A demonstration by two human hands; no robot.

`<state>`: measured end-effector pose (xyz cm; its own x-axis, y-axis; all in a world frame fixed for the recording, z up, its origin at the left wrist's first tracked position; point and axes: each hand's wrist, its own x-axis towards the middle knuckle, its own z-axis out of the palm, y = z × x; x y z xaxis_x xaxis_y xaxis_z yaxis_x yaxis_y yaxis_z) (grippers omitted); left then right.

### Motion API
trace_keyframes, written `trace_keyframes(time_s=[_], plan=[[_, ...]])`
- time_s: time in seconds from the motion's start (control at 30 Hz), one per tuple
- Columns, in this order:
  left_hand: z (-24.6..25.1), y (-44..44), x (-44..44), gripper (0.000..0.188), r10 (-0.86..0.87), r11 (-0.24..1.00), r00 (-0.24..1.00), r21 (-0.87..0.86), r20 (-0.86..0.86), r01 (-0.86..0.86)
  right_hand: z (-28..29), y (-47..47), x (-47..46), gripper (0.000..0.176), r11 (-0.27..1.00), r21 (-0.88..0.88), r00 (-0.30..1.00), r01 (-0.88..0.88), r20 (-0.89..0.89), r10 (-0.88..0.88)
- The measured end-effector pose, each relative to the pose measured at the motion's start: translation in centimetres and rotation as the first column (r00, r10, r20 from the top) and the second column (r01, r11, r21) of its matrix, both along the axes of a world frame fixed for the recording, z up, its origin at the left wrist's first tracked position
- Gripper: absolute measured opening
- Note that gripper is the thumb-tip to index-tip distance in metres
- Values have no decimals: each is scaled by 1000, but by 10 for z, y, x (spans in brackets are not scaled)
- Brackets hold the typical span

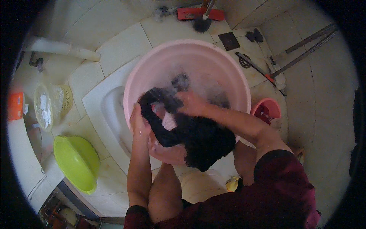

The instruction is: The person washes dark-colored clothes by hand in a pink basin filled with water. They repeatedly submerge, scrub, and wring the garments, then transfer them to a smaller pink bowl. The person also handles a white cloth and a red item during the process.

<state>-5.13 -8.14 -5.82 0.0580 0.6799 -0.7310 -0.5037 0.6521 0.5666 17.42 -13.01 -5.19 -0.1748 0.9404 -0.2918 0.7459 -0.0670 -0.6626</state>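
A large pink plastic basin (186, 45) holds water and dark cloth. A black garment (208, 140) lies over the basin's near rim, with one part looped up to the left over a pink ribbed surface (169, 121), perhaps a washboard. My left hand (140, 118) is at the basin's left rim, holding the looped end of the garment. My right hand (190, 103) is blurred over the middle of the basin, touching the wet black cloth; its fingers are too blurred to tell their grip. More dark cloth (220, 98) lies in the water on the right.
A white squat toilet (111, 106) lies under the basin's left side. A green basin (75, 163) and a yellowish basket (67, 98) stand left. A small pink bucket (267, 110) is right, near a floor squeegee (257, 68). A red broom head (186, 13) is at the back.
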Motion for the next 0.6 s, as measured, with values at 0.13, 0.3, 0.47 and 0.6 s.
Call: trace_keyframes(time_s=[0.13, 0.3, 0.47, 0.6], plan=[[18, -10, 2, 49, -80, 994, 977, -62, 196, 94, 93, -11, -52, 43, 981, 95, 879, -169, -435, 194], [55, -41, 26, 43, -47, 997, 976, -44, 213, 57, 112, 21, -78, 45, 894, 303, 884, -330, -234, 405], [50, -19, 53, 40, -60, 992, 967, 121, 248, 30, 13, 89, 21, 63, 903, 425, 921, -58, -327, 213], [51, 19, 23, 53, -220, 865, 932, 383, -288, 323, -25, 59, 124, 74, 988, 132, 983, 84, -174, -61]])
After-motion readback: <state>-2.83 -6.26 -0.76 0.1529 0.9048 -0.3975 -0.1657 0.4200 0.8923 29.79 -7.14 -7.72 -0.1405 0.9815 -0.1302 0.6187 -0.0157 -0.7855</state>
